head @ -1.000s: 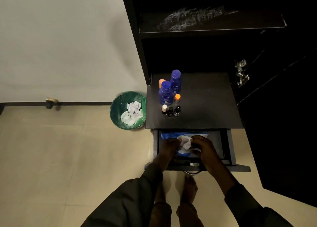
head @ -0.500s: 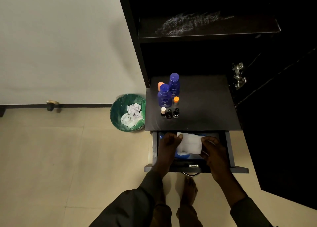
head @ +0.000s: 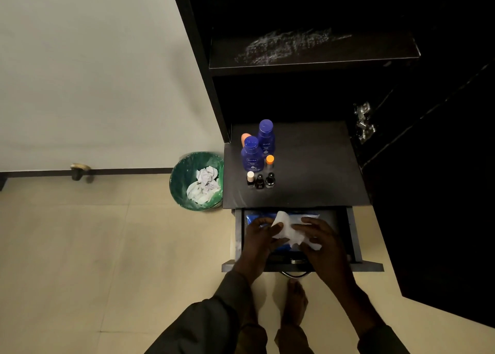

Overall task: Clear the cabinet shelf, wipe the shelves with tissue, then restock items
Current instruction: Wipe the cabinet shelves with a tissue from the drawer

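Tall dark cabinet [head: 334,93] fills the right side, its upper shelf [head: 313,51] smeared with pale dusty streaks. Below it a dark lower shelf [head: 308,171] juts out toward the person, carrying a cluster at its left front: two upright blue Nivea bottles [head: 251,154], one behind the other, an orange-capped item [head: 270,159] just right of the nearer one, another orange item [head: 245,138] mostly hidden behind, and three small bottles [head: 259,181] in a row in front. Under the shelf an open drawer [head: 351,235] is pulled out, a blue tissue pack [head: 257,215] lying inside with its long axis left-right. Green bin [head: 187,177] stands on the tiled floor [head: 80,246] just left of the cabinet, crumpled white paper inside. Both hands are over the drawer: left hand [head: 258,242] pinches the left edge of a white tissue [head: 288,229], thumb on top; right hand [head: 325,242] grips the right side with curled fingers. Tissue is held above the pack, stretched between the hands, long axis roughly left-right, one corner peaking up toward the shelf, lower right corner poking out past the right fingers. Bare foot [head: 294,300] visible below the drawer front.
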`<state>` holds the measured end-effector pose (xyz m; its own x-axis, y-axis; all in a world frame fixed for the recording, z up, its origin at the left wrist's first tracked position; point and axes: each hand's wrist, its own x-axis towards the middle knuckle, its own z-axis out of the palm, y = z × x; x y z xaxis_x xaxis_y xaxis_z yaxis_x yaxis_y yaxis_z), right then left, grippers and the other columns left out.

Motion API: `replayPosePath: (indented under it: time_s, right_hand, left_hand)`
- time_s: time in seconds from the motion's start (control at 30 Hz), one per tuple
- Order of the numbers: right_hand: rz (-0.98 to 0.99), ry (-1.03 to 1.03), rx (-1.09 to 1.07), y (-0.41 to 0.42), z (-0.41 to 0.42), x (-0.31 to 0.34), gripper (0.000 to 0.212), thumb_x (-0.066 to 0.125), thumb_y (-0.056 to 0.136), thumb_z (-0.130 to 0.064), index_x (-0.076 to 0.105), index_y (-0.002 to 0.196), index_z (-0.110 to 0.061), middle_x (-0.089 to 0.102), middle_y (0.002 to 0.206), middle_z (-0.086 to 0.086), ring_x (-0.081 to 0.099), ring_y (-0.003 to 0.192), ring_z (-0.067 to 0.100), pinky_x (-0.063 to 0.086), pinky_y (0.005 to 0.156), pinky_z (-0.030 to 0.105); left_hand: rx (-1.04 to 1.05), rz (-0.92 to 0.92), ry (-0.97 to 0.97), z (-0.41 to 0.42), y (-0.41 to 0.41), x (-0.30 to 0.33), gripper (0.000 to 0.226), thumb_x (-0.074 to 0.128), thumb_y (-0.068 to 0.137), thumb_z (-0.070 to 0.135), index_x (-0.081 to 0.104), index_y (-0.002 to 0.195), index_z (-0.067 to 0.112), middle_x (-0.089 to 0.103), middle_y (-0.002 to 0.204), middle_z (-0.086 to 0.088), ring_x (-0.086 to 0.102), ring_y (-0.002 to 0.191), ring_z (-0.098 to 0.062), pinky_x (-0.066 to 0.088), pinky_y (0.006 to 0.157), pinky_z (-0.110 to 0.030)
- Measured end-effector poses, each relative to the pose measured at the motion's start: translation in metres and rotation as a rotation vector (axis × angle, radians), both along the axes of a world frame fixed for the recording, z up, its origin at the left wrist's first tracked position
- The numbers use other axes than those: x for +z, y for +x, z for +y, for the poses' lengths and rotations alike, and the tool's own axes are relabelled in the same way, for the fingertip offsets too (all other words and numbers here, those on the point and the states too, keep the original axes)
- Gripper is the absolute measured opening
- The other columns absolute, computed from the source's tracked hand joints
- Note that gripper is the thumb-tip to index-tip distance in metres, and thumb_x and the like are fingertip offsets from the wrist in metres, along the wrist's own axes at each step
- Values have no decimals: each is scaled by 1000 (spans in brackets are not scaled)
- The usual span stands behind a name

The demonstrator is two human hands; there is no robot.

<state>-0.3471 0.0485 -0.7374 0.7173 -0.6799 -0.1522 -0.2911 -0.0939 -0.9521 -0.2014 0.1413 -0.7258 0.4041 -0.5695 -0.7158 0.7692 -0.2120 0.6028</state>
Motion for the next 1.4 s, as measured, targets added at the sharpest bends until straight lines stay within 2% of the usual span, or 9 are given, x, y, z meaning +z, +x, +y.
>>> replayPosePath:
  time_s: [0.23,0.33,0.43,0.6,0.73,0.8,1.03,1.2,1.4]
  right_hand:
    - [21,177,-92,-8,3,-7,44,73,84,-31,64,114,0,70,104,-22,67,99,3,54,93,43]
    - [58,206,-162,-8,1,-5,22,70,85,-16,70,106,-11,72,96,-23,69,95,4,56,90,43]
    - [2,301,-272,-7,-1,0,31,76,67,-61,76,90,-39,74,99,-11,71,95,17,59,79,35]
    - [-37,378,-459,-9,-5,3,9,68,86,-13,71,92,-20,76,86,-10,70,96,29,59,81,42]
    - [-48,402,-567,-14,-9,8,33,78,67,-41,69,90,-19,75,80,-14,68,99,27,59,77,34]
    - [-51,443,-572,-13,-9,11,16,75,77,-24,69,90,-18,75,81,-10,68,100,29,60,71,29]
    - [-48,538,-465,-2,-6,22,19,68,85,-19,70,103,-13,73,102,9,69,100,28,59,79,32]
    - [26,512,-439,6,-8,26,14,66,89,-17,69,102,-21,72,102,4,68,93,19,54,68,25]
    - [86,471,-292,2,-12,30,18,64,90,-12,69,101,-26,72,97,-7,70,90,9,53,63,14]
  left_hand:
    - [-57,138,-81,6,4,5,33,56,96,2,53,130,2,59,129,-18,68,109,-29,62,81,-32]
    - [-129,59,-74,3,2,10,29,56,95,-2,57,121,10,59,123,-11,65,111,-27,62,81,-31]
    - [-173,19,-81,-2,1,11,30,55,95,-3,58,119,15,59,121,-6,64,111,-24,61,84,-31]
    - [-144,40,-145,-5,0,7,30,53,96,-4,58,123,9,61,130,-12,61,121,-31,60,88,-33]
    - [8,202,-125,-6,0,6,27,38,107,8,52,129,2,65,122,-17,68,106,-25,62,81,-29]
    - [-10,170,-102,-5,-2,6,22,43,105,11,57,120,3,67,119,-19,69,105,-28,62,82,-30]
    - [-425,-395,40,-18,-24,9,23,78,85,16,65,104,17,69,104,5,68,92,3,55,77,-15]
    - [-399,-359,-29,-23,-38,12,48,83,77,17,61,119,23,70,114,8,66,109,-7,55,84,-16]
    - [-315,-227,-63,-19,-41,24,14,56,101,20,63,110,28,74,97,11,71,93,-1,56,76,-17]
